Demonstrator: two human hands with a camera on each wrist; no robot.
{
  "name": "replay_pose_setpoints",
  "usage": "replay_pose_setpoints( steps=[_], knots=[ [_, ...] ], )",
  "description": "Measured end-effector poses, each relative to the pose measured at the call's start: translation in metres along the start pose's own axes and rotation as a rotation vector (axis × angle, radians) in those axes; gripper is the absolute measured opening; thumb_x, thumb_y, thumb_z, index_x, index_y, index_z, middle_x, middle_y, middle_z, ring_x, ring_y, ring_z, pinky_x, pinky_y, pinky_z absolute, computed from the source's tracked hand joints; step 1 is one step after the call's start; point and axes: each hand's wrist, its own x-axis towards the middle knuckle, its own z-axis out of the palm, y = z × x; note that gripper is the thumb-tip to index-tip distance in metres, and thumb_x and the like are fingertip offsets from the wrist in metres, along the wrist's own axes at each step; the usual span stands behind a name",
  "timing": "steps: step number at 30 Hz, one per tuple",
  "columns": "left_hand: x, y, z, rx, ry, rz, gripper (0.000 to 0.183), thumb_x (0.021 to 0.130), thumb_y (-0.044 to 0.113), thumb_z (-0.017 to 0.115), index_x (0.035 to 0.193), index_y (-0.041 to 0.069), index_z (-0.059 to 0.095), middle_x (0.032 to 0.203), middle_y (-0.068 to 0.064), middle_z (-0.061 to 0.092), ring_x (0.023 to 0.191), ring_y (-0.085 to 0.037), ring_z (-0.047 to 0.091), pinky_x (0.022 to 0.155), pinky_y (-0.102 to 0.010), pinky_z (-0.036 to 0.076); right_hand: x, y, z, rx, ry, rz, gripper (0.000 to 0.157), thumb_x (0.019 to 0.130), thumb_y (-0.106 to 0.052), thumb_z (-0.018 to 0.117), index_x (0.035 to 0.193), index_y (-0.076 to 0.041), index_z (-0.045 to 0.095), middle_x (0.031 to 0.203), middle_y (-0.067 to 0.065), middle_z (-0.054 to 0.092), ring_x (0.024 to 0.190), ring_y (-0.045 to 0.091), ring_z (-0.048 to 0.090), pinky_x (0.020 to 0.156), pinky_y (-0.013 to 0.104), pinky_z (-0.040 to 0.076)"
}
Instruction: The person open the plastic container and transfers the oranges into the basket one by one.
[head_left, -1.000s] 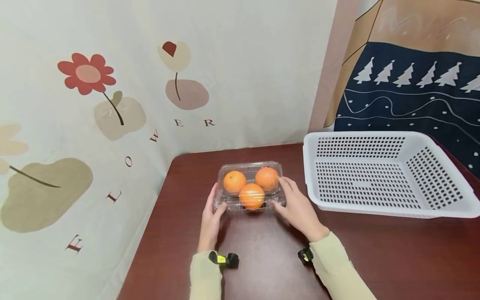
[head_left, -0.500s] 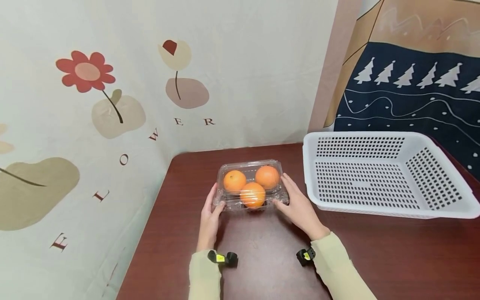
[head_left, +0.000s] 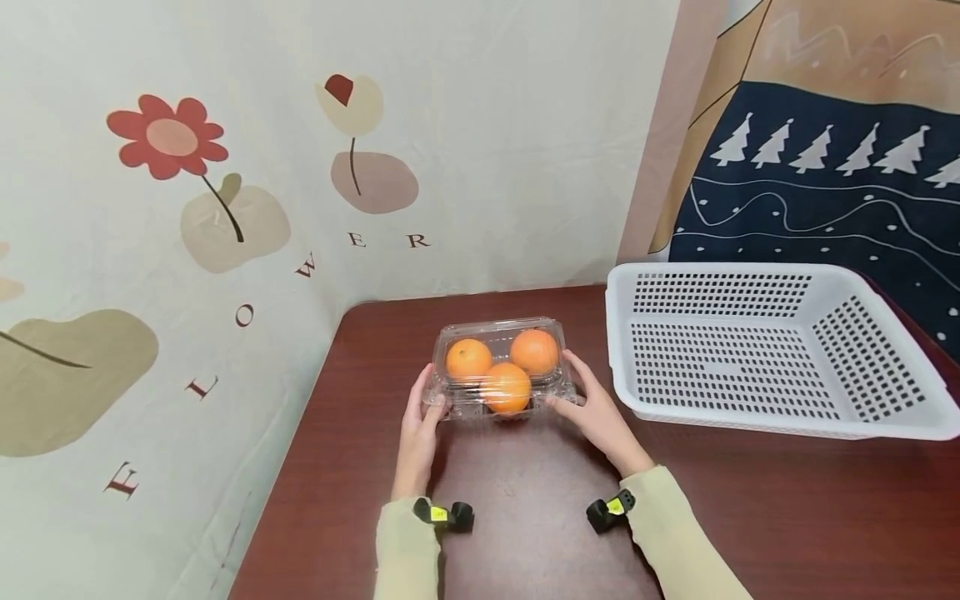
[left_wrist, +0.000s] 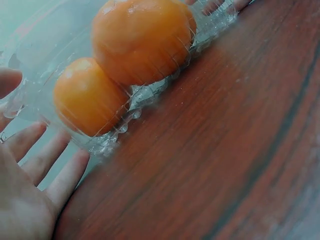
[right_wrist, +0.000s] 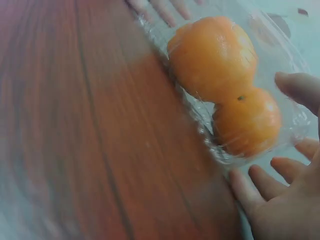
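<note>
A clear plastic clamshell box [head_left: 498, 340] with its lid down holds three oranges [head_left: 506, 388], two at the back and one in front. From the left my left hand [head_left: 417, 433] grips the box, its thumb on the front corner and its fingers along the side. My right hand [head_left: 600, 418] holds the opposite end the same way, thumb at the front right corner. In the left wrist view the box's ridged lower edge lies close over the table, with fingertips [left_wrist: 75, 160] against its end wall. The right wrist view shows spread fingers [right_wrist: 270, 182] at the other end.
To the right stands a large white perforated plastic basket [head_left: 720, 367] with nothing in it. A dark red wooden table [head_left: 517, 517] bears both. Behind it hangs a light cloth [head_left: 495, 167] printed with flowers, beside a navy cloth [head_left: 817, 208] with white trees.
The right hand's fingers have shifted from the lid's corner to the box's right side. The box has moved very slightly farther from the person, while the left hand keeps its grip.
</note>
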Motion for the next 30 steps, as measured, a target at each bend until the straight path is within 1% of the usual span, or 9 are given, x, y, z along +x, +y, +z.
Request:
replay_pose_setpoints(
  steps=[3, 8, 11, 14, 16, 21, 24, 28, 30],
  knots=[
    [0.003, -0.003, -0.001, 0.003, 0.017, 0.011, 0.046, 0.092, 0.017, 0.048, 0.134, 0.032, 0.037, 0.137, 0.011, 0.034, 0.119, -0.011, 0.039, 0.093, -0.028, 0.039, -0.003, -0.007, 0.000, 0.086, -0.009, 0.006, 0.074, 0.082, -0.021, 0.063, 0.142, -0.020, 0.020, 0.146, 0.002, 0.018, 0.133, 0.019, 0.014, 0.102, 0.045, 0.024],
    [0.005, 0.002, -0.002, 0.035, 0.048, 0.000, 0.044, 0.089, 0.025, 0.053, 0.131, 0.027, 0.043, 0.133, 0.010, 0.042, 0.111, -0.012, 0.046, 0.087, -0.022, 0.040, -0.005, -0.015, 0.000, 0.128, -0.004, -0.019, 0.070, 0.085, -0.017, 0.060, 0.142, -0.016, 0.020, 0.146, 0.001, 0.020, 0.133, 0.016, 0.014, 0.105, 0.043, 0.017],
    [0.003, 0.009, -0.001, 0.039, 0.029, 0.019, 0.046, 0.089, 0.025, 0.054, 0.133, 0.021, 0.042, 0.133, 0.007, 0.042, 0.109, -0.015, 0.048, 0.087, -0.022, 0.040, -0.005, -0.015, 0.000, 0.128, 0.001, -0.030, 0.068, 0.086, -0.017, 0.059, 0.142, -0.015, 0.020, 0.146, 0.002, 0.021, 0.133, 0.017, 0.015, 0.106, 0.043, 0.015],
    [0.001, 0.012, 0.001, 0.037, 0.012, 0.025, 0.048, 0.089, 0.023, 0.053, 0.135, 0.018, 0.039, 0.135, 0.005, 0.041, 0.110, -0.017, 0.048, 0.087, -0.021, 0.041, -0.005, -0.012, -0.001, 0.136, 0.007, -0.028, 0.068, 0.086, -0.017, 0.059, 0.142, -0.016, 0.021, 0.146, 0.000, 0.022, 0.133, 0.016, 0.016, 0.106, 0.042, 0.015],
    [0.003, 0.005, 0.000, 0.048, 0.015, 0.010, 0.049, 0.088, 0.029, 0.054, 0.135, 0.025, 0.040, 0.133, 0.009, 0.042, 0.107, -0.015, 0.050, 0.084, -0.021, 0.042, -0.004, -0.010, -0.001, 0.148, 0.013, -0.030, 0.067, 0.085, -0.018, 0.059, 0.142, -0.016, 0.022, 0.145, 0.000, 0.023, 0.133, 0.015, 0.016, 0.106, 0.041, 0.016],
    [0.008, -0.015, -0.001, 0.103, 0.057, -0.028, 0.048, 0.083, 0.046, 0.055, 0.129, 0.042, 0.042, 0.122, 0.013, 0.050, 0.098, -0.011, 0.053, 0.075, -0.027, 0.043, -0.003, -0.007, 0.000, 0.183, 0.023, -0.042, 0.067, 0.084, -0.015, 0.060, 0.141, -0.016, 0.024, 0.144, 0.001, 0.026, 0.132, 0.015, 0.019, 0.105, 0.040, 0.019],
    [0.009, -0.015, 0.000, 0.125, 0.067, -0.036, 0.047, 0.082, 0.048, 0.055, 0.128, 0.043, 0.043, 0.119, 0.010, 0.053, 0.097, -0.012, 0.053, 0.074, -0.030, 0.043, -0.002, -0.007, -0.001, 0.183, 0.034, -0.048, 0.067, 0.084, -0.013, 0.060, 0.141, -0.015, 0.025, 0.144, 0.002, 0.026, 0.132, 0.016, 0.020, 0.105, 0.041, 0.020],
    [0.013, -0.014, -0.002, 0.126, 0.040, -0.057, 0.047, 0.083, 0.046, 0.055, 0.127, 0.044, 0.042, 0.112, 0.001, 0.056, 0.092, -0.017, 0.052, 0.072, -0.033, 0.042, -0.002, -0.008, -0.002, 0.150, 0.045, -0.041, 0.067, 0.084, -0.015, 0.061, 0.140, -0.015, 0.026, 0.143, 0.003, 0.027, 0.132, 0.019, 0.021, 0.104, 0.044, 0.021],
    [0.016, -0.013, -0.004, 0.129, 0.027, -0.063, 0.047, 0.082, 0.046, 0.055, 0.128, 0.045, 0.041, 0.109, 0.000, 0.056, 0.091, -0.018, 0.052, 0.072, -0.034, 0.041, -0.001, -0.008, -0.003, 0.137, 0.044, -0.039, 0.067, 0.083, -0.017, 0.062, 0.140, -0.015, 0.026, 0.143, 0.004, 0.028, 0.131, 0.020, 0.022, 0.103, 0.045, 0.022]
  ],
)
